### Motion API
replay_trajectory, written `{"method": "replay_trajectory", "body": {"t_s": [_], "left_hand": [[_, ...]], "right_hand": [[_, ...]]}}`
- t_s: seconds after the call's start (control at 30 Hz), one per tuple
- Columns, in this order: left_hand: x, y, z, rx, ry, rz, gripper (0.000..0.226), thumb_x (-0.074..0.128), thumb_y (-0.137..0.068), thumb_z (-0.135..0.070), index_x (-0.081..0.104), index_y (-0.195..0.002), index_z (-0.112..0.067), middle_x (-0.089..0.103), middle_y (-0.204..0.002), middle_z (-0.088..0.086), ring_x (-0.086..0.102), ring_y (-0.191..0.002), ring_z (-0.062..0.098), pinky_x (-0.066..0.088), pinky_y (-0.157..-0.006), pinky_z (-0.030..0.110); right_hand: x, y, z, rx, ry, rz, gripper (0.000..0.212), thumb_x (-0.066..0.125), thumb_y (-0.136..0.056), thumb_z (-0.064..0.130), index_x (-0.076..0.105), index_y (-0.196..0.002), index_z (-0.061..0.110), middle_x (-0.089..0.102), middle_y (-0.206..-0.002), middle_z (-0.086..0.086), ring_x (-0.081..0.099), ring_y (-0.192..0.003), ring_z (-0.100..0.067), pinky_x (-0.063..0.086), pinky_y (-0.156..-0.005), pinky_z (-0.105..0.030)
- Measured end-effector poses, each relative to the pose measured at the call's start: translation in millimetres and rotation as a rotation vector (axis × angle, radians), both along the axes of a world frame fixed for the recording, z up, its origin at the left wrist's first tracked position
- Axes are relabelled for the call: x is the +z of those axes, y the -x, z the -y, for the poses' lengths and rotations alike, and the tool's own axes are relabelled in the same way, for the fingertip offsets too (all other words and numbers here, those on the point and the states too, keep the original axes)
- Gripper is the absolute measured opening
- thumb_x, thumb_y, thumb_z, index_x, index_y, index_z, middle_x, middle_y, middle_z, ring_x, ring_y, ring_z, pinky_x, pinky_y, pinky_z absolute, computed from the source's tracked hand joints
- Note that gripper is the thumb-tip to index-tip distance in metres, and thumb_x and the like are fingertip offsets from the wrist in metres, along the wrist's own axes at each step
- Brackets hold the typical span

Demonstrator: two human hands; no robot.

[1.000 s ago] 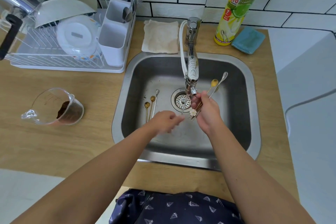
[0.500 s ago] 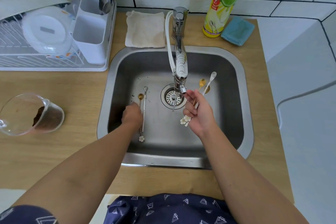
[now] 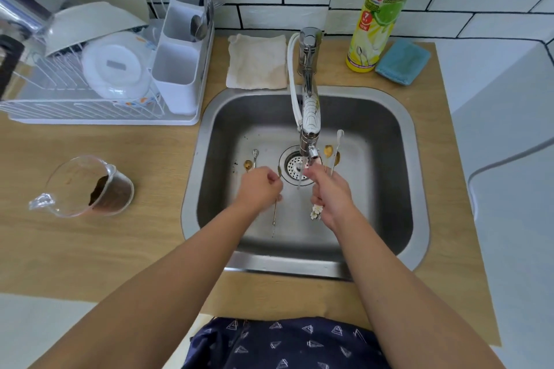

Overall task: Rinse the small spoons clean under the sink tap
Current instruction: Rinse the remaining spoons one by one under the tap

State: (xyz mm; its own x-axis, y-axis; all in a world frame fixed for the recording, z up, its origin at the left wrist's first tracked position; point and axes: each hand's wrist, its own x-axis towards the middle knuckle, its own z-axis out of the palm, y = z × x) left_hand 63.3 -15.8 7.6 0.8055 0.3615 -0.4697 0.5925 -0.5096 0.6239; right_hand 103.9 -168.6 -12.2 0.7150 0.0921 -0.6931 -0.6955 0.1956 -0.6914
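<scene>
Head view: left hand (image 3: 260, 186) pinches one thin spoon (image 3: 274, 213), its bowl hidden by the fingers; right hand (image 3: 329, 192) grips a bunch of spoons (image 3: 332, 156) beside the tap (image 3: 310, 117). Two more spoons (image 3: 251, 160) lie in the sink (image 3: 383, 135), partly covered.

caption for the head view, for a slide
Both hands, left and right, hold small spoons beneath the tap.

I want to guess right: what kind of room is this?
Most likely a home kitchen: a steel sink with a tap, a dish rack holding bowls, and a bottle of dish soap.
</scene>
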Motion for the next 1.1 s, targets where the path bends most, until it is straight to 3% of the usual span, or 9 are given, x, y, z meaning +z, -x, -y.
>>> {"method": "replay_trajectory", "body": {"t_s": [0.1,0.3,0.47,0.6,0.77,0.87,0.93,1.0,1.1], "left_hand": [[8,-5,17,-0.050,-0.011,0.092,0.006,0.061,-0.094,-0.018,0.064,-0.090,-0.014,0.072,-0.076,0.000,0.068,-0.059,0.004,0.041,-0.050,0.006],[13,-5,22,-0.027,0.094,0.177,0.009,0.067,-0.094,-0.021,0.068,-0.093,-0.012,0.070,-0.078,-0.002,0.065,-0.057,0.001,0.043,-0.051,0.006],[10,14,16,-0.125,0.232,-0.002,0.028,0.048,-0.103,-0.033,0.066,-0.090,-0.015,0.068,-0.067,-0.006,0.063,-0.051,0.006,0.046,-0.054,0.020],[14,20,19,0.021,0.473,-0.031,0.037,0.039,-0.106,-0.033,0.059,-0.084,-0.011,0.047,-0.046,-0.009,0.040,-0.044,0.011,0.036,-0.042,0.019],[21,19,22,0.010,0.602,-0.080,0.034,0.036,-0.108,-0.032,0.056,-0.091,-0.010,0.042,-0.049,-0.004,0.032,-0.039,0.008,0.026,-0.039,0.020],[23,21,25,0.017,0.646,-0.083,0.031,0.035,-0.109,-0.027,0.055,-0.092,-0.010,0.040,-0.049,-0.003,0.028,-0.038,0.009,0.022,-0.039,0.020],[25,20,26,0.024,0.646,-0.084,0.028,0.034,-0.107,-0.023,0.055,-0.093,-0.009,0.040,-0.051,-0.002,0.028,-0.039,0.009,0.021,-0.041,0.021],[27,20,25,0.037,0.653,-0.082,0.026,0.034,-0.107,-0.021,0.053,-0.094,-0.009,0.039,-0.052,0.000,0.028,-0.039,0.010,0.020,-0.041,0.021],[30,20,23,0.035,0.658,-0.088,0.028,0.032,-0.109,-0.023,0.051,-0.095,-0.008,0.038,-0.052,0.000,0.027,-0.041,0.011,0.020,-0.042,0.022]], "right_hand": [[4,1,-3,0.075,0.013,0.046,0.005,0.079,-0.089,0.020,0.075,-0.089,0.020,0.061,-0.070,0.002,0.028,-0.043,-0.006,0.025,-0.039,-0.021],[11,-11,-4,0.134,0.080,0.102,0.015,0.073,-0.093,0.011,0.073,-0.108,0.009,0.056,-0.050,0.016,0.032,-0.041,-0.003,0.028,-0.039,-0.018],[13,-14,-7,0.126,0.119,0.140,0.005,0.072,-0.094,0.014,0.075,-0.090,0.014,0.068,-0.064,0.010,0.034,-0.040,-0.002,0.030,-0.039,-0.018],[7,-7,-4,0.225,0.118,0.190,0.014,0.075,-0.093,0.017,0.073,-0.107,0.015,0.057,-0.055,0.017,0.040,-0.043,-0.001,0.032,-0.041,-0.015],[5,-2,1,0.266,0.156,0.328,0.014,0.084,-0.085,0.018,0.071,-0.089,0.020,0.065,-0.061,0.016,0.055,-0.050,0.005,0.042,-0.049,-0.010],[6,-7,2,0.224,0.229,0.329,0.013,0.073,-0.095,0.021,0.075,-0.082,0.019,0.078,-0.074,0.009,0.057,-0.050,0.006,0.040,-0.051,-0.010],[6,-8,0,0.202,0.205,0.298,0.016,0.064,-0.102,0.023,0.075,-0.091,0.018,0.080,-0.079,0.007,0.053,-0.043,0.006,0.038,-0.045,-0.007],[4,-6,-1,0.227,0.172,0.271,0.018,0.061,-0.104,0.026,0.075,-0.097,0.017,0.078,-0.076,0.010,0.051,-0.042,0.004,0.036,-0.041,-0.007],[0,-1,1,0.330,0.157,0.261,0.012,0.075,-0.094,0.025,0.073,-0.101,0.016,0.060,-0.061,0.018,0.043,-0.044,0.000,0.034,-0.041,-0.015]]}}
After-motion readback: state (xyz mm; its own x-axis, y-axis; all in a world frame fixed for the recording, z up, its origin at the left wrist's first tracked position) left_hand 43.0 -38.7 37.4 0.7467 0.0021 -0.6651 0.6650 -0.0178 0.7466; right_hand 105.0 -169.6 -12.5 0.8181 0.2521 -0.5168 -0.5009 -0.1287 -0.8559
